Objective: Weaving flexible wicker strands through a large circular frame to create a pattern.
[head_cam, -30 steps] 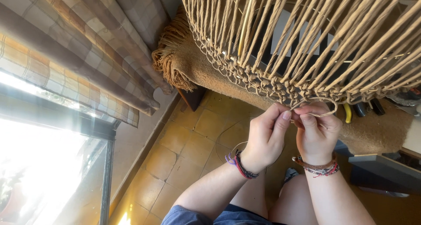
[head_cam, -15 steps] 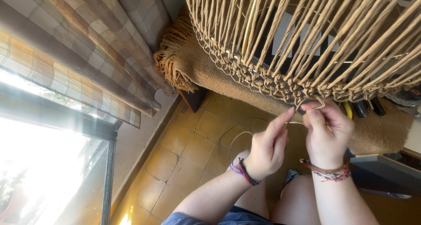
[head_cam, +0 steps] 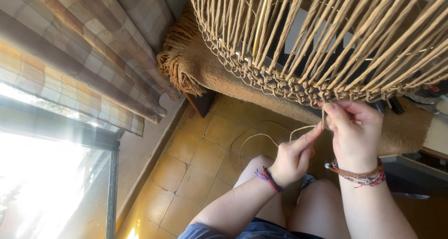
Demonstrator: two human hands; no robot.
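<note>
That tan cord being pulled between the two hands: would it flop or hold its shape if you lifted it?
The cord probably flops: it hangs in loose curves below the left hand. It likely weighs little, being thin. Between the right hand and the woven frame it runs straight, so it seems to take tension.

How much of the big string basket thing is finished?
Many cords already hang on the frame, and a knotted band runs along its lower edge. The right hand and left hand are pulling one loose cord by that edge. How much remains can't be seen.
</note>
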